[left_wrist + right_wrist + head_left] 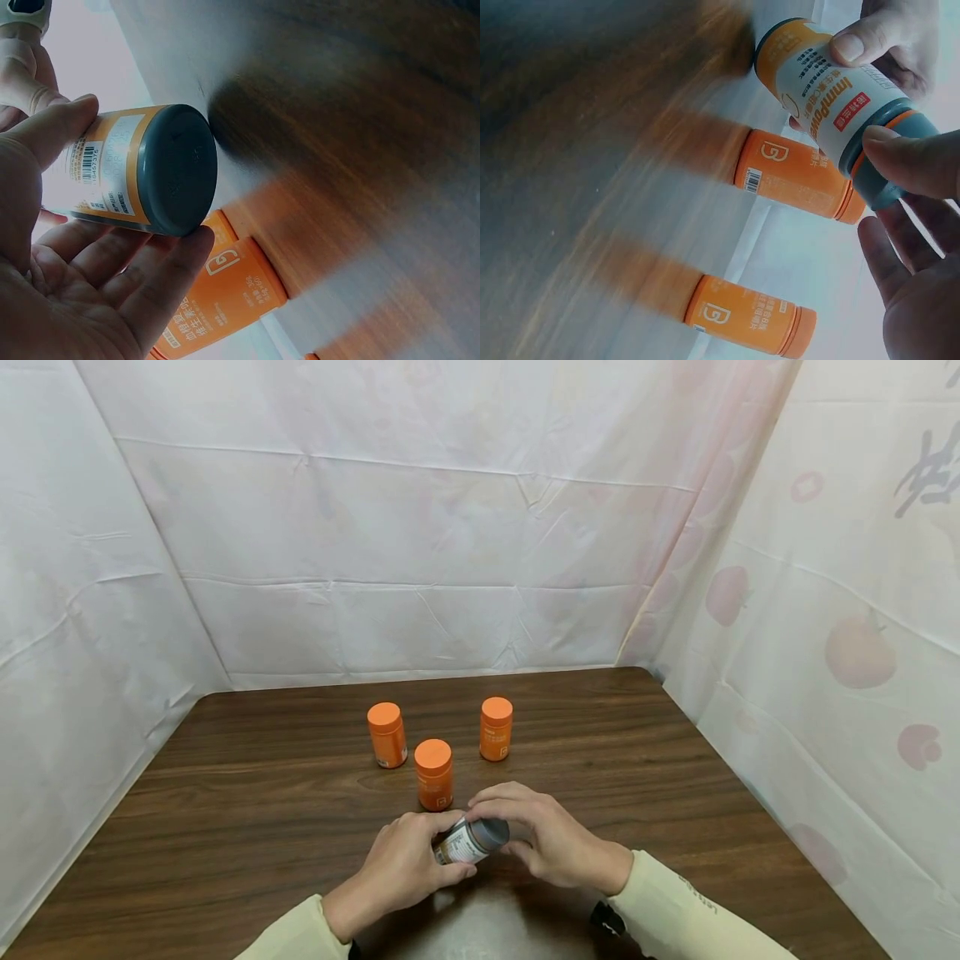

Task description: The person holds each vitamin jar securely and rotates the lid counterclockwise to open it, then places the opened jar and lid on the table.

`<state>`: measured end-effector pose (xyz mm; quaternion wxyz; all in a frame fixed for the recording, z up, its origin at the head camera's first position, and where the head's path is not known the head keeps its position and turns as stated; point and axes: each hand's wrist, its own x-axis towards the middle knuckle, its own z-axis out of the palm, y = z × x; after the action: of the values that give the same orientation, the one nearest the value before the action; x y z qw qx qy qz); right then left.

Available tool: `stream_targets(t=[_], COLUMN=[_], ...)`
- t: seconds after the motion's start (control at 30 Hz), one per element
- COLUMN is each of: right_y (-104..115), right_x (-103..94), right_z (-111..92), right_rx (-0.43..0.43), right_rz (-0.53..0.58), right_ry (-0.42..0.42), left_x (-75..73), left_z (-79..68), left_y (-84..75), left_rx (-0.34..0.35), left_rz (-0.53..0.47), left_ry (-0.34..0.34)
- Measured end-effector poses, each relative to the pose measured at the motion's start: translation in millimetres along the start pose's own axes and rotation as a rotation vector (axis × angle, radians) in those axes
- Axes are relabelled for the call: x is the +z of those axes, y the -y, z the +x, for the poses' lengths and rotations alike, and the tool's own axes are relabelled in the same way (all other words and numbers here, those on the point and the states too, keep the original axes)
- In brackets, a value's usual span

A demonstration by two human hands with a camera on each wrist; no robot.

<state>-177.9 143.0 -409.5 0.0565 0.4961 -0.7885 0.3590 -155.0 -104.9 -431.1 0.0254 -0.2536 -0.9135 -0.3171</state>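
A dark grey supplement bottle (pixel 832 94) with a white and orange label is tilted over the near part of the table. My left hand (pixel 408 860) grips it round the body, thumb across the label. In the left wrist view its dark base (pixel 180 171) points outward, one fingertip along the lower edge. At the other end, my right hand (pixel 551 835) holds the dark cap (pixel 896 157) between thumb and fingers. An orange band shows beside the cap. Just beyond the hands stands an orange supplement bottle (pixel 434 777), upright with its lid on.
Two more orange bottles stand upright farther back, one at left (pixel 387 735) and one at right (pixel 496 729). The brown wood-grain table (pixel 225 827) reaches back to pale hanging sheets (pixel 420 527), which also close off both sides.
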Motion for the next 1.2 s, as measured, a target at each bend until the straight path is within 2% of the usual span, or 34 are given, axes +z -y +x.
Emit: stream_targets(t=[0.2,0.3,0.53,0.67,0.83,1.2], right_y=[2.3,2.2,4.4,5.7,6.6,4.7], right_x=[0.5,0.7,3.1,4.9,5.8,6.0], right_z=[1.4,1.7,1.1,2.0,3.0,4.2], right_rx=[-0.017,0.013,0.237,0.320,0.335,0.296], right_rz=[-0.014,-0.019,-0.079,-0.136,-0.145,-0.067], right_ry=[-0.027,-0.060,-0.086,-0.081,-0.073,-0.063], left_x=[1.3,1.8,2.2,2.3,2.5,2.0], left_z=[-0.6,-0.6,-0.4,-0.3,-0.2,-0.2], left_y=[0.0,-0.4,-0.8,-0.2,0.7,0.2], left_rx=[-0.001,0.004,-0.001,-0.004,0.000,0.015], left_rz=[0.019,0.024,0.010,0.000,-0.015,-0.033], left_ry=[-0.015,-0.022,-0.017,-0.012,-0.011,-0.010])
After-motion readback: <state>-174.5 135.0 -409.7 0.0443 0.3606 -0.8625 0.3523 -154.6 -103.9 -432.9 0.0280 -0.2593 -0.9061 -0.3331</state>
